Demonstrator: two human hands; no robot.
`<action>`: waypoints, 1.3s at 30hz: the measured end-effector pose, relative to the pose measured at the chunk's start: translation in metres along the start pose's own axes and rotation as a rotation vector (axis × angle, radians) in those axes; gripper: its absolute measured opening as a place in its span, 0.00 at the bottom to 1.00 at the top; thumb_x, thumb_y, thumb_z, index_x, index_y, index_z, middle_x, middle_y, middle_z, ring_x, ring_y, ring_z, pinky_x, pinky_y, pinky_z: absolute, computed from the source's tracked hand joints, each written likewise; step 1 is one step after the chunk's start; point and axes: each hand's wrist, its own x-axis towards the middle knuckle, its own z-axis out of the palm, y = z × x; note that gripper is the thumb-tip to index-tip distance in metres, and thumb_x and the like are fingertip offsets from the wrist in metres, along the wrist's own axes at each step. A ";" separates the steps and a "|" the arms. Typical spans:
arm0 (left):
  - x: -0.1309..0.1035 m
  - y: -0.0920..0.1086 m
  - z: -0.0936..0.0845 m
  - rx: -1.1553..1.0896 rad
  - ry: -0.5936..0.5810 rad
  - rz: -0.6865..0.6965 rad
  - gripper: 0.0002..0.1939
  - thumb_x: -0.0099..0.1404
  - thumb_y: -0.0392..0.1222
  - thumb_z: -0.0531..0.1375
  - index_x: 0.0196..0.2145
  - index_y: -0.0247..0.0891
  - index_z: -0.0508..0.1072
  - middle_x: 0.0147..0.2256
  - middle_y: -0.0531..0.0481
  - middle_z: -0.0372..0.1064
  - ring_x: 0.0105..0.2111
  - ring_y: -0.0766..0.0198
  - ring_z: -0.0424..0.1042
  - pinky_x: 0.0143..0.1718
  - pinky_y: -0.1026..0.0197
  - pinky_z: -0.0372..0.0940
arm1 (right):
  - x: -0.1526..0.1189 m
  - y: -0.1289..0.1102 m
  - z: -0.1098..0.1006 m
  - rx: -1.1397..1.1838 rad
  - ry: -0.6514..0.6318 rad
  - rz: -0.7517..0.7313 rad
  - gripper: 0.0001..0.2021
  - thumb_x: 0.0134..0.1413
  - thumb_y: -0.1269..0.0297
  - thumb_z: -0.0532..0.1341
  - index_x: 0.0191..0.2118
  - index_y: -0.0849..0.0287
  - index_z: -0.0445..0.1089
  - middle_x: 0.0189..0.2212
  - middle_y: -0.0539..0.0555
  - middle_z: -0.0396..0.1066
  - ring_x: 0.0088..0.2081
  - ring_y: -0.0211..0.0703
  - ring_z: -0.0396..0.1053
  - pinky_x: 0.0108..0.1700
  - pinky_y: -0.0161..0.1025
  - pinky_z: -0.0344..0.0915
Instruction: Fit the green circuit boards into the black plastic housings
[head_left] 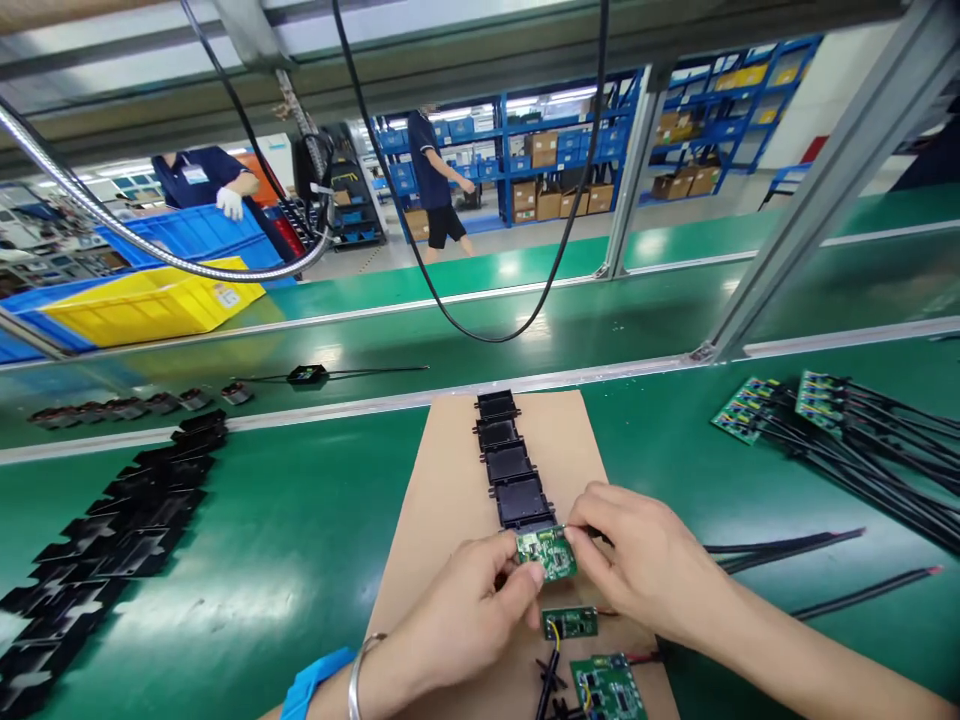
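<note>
Between my two hands is a small green circuit board [553, 553], held just above the nearest of a row of black plastic cases [517, 497]. My left hand [480, 590] pinches its left edge between thumb and fingers. At its right upper corner, the fingertips of my right hand [637, 555] are closed together, and black wires stick out beyond that hand. The cases lie in a line on a brown cardboard sheet [435, 470]. Closer to me, a second circuit board [574, 622] and a larger circuit board [611, 685] with wires rest on the cardboard.
At left, rows of black cases [112, 540] cover part of the green bench. Wired circuit boards [750, 408] are piled at right. A black cable [480, 338] hangs in a loop ahead. Beyond the frame stand a yellow bin [150, 305] and two people.
</note>
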 end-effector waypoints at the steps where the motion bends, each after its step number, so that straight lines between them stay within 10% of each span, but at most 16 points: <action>1: 0.001 0.001 0.000 0.060 0.027 0.008 0.15 0.71 0.49 0.48 0.33 0.38 0.67 0.26 0.53 0.70 0.25 0.66 0.66 0.27 0.65 0.57 | 0.001 -0.002 0.001 -0.087 0.011 0.001 0.07 0.59 0.72 0.53 0.31 0.59 0.64 0.29 0.53 0.64 0.32 0.44 0.63 0.34 0.40 0.58; 11: 0.025 0.005 -0.009 0.318 0.213 -0.041 0.13 0.64 0.42 0.52 0.22 0.39 0.58 0.20 0.53 0.60 0.22 0.65 0.56 0.24 0.63 0.47 | 0.034 -0.036 0.022 -0.499 -0.138 0.000 0.08 0.50 0.81 0.55 0.32 0.62 0.65 0.30 0.60 0.66 0.34 0.49 0.65 0.28 0.37 0.62; 19: 0.023 -0.019 -0.026 0.074 -0.015 -0.077 0.16 0.68 0.50 0.51 0.29 0.37 0.67 0.22 0.55 0.65 0.22 0.67 0.63 0.23 0.66 0.55 | 0.029 0.004 0.006 -0.264 -0.228 -0.240 0.06 0.62 0.69 0.54 0.37 0.57 0.68 0.33 0.54 0.62 0.34 0.44 0.62 0.30 0.37 0.57; 26: 0.011 -0.020 -0.021 0.422 0.046 -0.014 0.27 0.60 0.43 0.61 0.55 0.41 0.59 0.34 0.51 0.74 0.33 0.53 0.73 0.32 0.57 0.62 | 0.034 0.036 0.010 -0.049 -0.398 -0.274 0.07 0.60 0.66 0.61 0.43 0.50 0.71 0.35 0.48 0.67 0.37 0.40 0.65 0.33 0.37 0.56; 39: 0.020 -0.016 -0.022 0.698 0.054 0.045 0.20 0.60 0.41 0.61 0.50 0.42 0.65 0.42 0.46 0.67 0.35 0.54 0.72 0.34 0.53 0.69 | 0.045 0.027 0.019 -0.193 -0.360 -0.381 0.05 0.52 0.72 0.62 0.33 0.55 0.68 0.29 0.49 0.65 0.29 0.43 0.61 0.25 0.40 0.43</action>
